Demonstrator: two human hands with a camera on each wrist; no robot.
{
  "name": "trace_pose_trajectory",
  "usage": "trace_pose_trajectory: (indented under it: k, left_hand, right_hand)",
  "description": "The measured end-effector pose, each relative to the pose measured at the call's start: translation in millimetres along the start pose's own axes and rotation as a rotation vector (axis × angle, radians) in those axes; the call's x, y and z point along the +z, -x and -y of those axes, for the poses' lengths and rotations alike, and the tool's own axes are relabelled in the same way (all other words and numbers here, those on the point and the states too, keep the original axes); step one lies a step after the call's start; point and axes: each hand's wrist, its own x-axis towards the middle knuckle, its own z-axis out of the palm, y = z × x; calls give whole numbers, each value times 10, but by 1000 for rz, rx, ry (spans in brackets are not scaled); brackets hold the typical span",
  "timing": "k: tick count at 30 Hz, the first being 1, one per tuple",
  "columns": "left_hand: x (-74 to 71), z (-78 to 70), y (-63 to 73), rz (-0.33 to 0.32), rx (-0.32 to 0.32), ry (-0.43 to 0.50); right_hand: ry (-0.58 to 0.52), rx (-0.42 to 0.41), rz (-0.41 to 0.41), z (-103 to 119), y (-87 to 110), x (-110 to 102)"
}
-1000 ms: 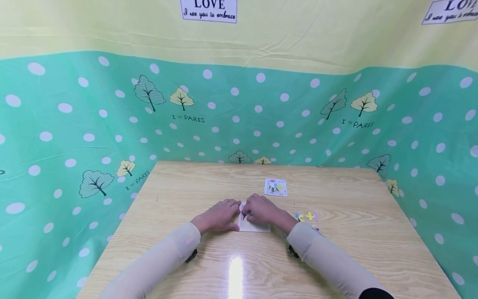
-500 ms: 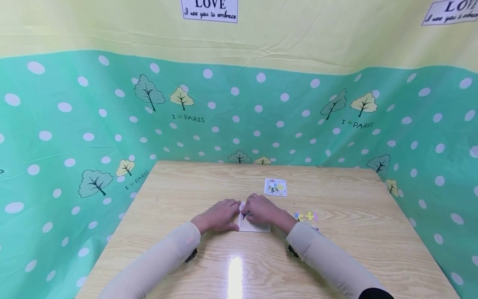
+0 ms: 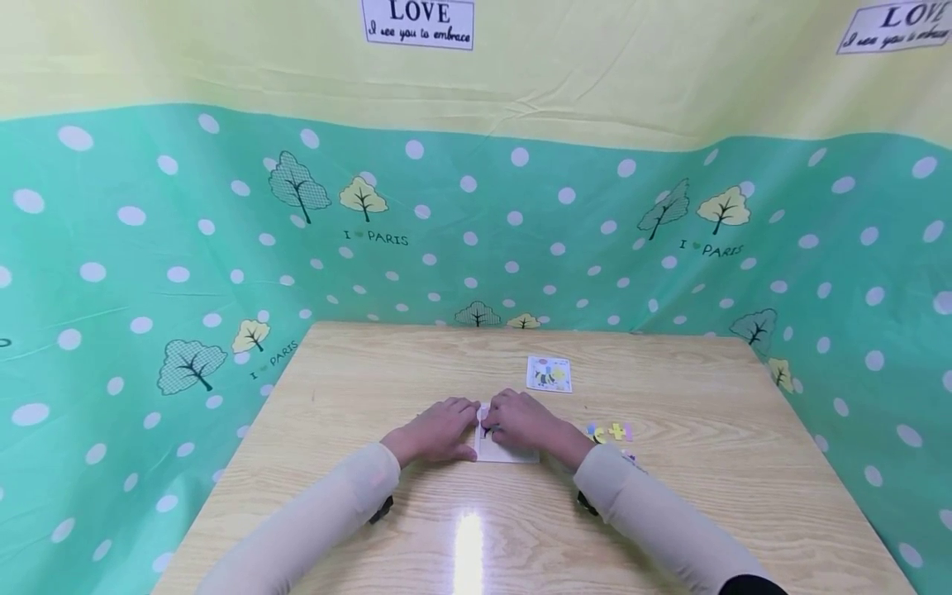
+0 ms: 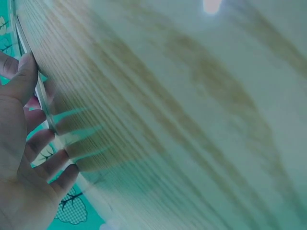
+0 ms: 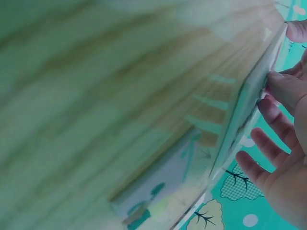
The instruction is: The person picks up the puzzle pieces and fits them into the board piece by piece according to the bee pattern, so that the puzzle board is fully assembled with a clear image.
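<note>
A small white puzzle board (image 3: 509,452) lies on the wooden table between the two hands. The left hand (image 3: 440,430) holds its left side, thumb near the front corner and fingertips near the back one; in the left wrist view the other fingers rest spread on the table. Over the board's upper left, the right hand (image 3: 519,418) has its fingertips bent down on a small dark puzzle piece (image 3: 487,431), which they mostly cover. From the right wrist, the thumb (image 5: 283,86) meets the board's face beside the index finger, while the remaining fingers fan out.
Behind the board lies a square card with a bee picture (image 3: 549,374). Loose puzzle pieces, among them a yellow one (image 3: 616,430), sit by the right forearm. A green dotted curtain (image 3: 416,248) hangs round the table's (image 3: 357,355) back and sides.
Both hands stay at the board in nearly the same place; the right hand and wrist shift only very slightly. The card and loose pieces have not moved.
</note>
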Motion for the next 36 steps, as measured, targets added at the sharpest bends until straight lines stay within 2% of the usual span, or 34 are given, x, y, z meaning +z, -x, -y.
trace_pose_trajectory:
  k: [6,12,17,25,36]
  left_hand:
    - [33,6,-5,0,5,-13]
    - [25,-1,-22,10,-4,-18]
    - [30,-4,-28,16,-4,-21]
    - [38,-13,-28,18,-10,-33]
    - [45,-3,-25,18,-8,-40]
  right_hand:
    - [-101,-23,19,-44,40,-54]
    - [-215,24,-6,-147,125,-144]
    - [-229,47,-37,-263,205,-190]
    - [-260,98,-42,-405,378,-257]
    - [-261,80,-70,-658,672,-241]
